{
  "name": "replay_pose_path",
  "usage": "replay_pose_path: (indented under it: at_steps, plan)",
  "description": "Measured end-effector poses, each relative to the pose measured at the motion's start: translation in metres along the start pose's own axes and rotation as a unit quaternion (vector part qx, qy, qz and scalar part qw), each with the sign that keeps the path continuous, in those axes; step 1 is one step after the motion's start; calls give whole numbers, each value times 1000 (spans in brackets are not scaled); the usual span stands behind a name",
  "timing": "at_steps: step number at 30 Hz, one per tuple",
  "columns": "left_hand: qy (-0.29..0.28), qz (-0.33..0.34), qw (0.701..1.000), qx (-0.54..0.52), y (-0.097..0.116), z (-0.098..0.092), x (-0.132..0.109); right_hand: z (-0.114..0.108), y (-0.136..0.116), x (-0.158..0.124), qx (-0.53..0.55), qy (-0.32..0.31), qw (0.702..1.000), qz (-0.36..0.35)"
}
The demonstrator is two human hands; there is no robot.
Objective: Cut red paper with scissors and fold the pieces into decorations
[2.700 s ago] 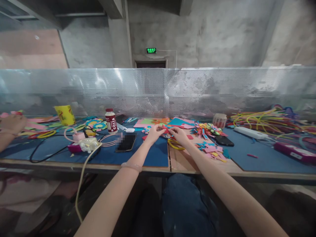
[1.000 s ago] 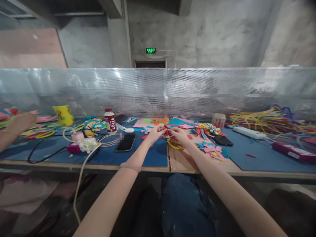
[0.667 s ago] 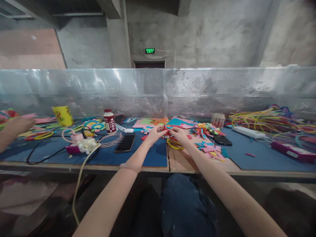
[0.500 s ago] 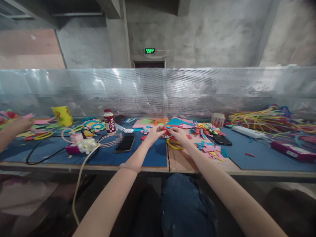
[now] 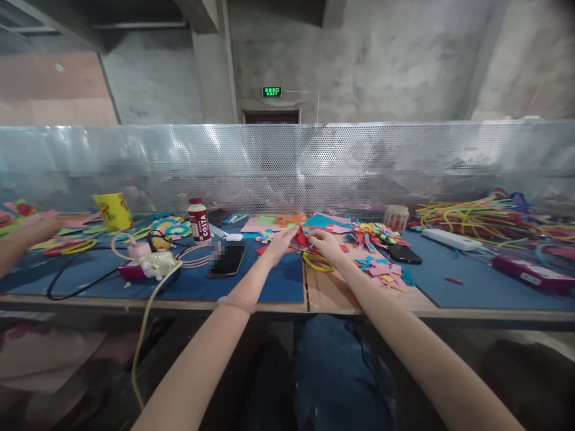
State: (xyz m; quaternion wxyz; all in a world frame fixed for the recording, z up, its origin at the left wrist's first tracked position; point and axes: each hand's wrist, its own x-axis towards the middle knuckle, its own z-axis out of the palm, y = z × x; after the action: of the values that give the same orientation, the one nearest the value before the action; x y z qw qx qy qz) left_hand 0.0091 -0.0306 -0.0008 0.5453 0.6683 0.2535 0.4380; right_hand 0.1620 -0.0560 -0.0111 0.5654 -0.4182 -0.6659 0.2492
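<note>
Tabletop (image 5: 330, 293), left hand (image 5: 279, 244) opposite right hand (image 5: 327, 243)

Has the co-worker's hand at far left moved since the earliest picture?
Yes: the co-worker's hand has shifted rightward in the picture, closer to the yellow container, which has stayed put.

small red piece (image 5: 302, 236), bright and bent, fine folds too small to see, held by the left hand (image 5: 281, 244) at its 9 o'clock, right hand (image 5: 325, 243) at its 3 o'clock
</note>
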Motion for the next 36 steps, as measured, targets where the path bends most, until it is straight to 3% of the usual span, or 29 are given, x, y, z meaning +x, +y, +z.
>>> replay_pose_path:
  at_steps: [7, 26, 30, 36]
  plan:
    - [-35, 0, 999, -31, -6, -2, 0, 1, 3, 1, -10, 4, 1000, -7]
    - [8, -7, 998, -62, -8, -3, 1, 3, 3, 2, -45, 18, 999, -22]
    - [-24, -41, 997, -55, -10, -1, 1, 4, 0, 0, -54, 16, 998, -19]
    - [-49, -34, 997, -41, -10, -2, 0, 5, 2, 0, -54, 5, 998, -22]
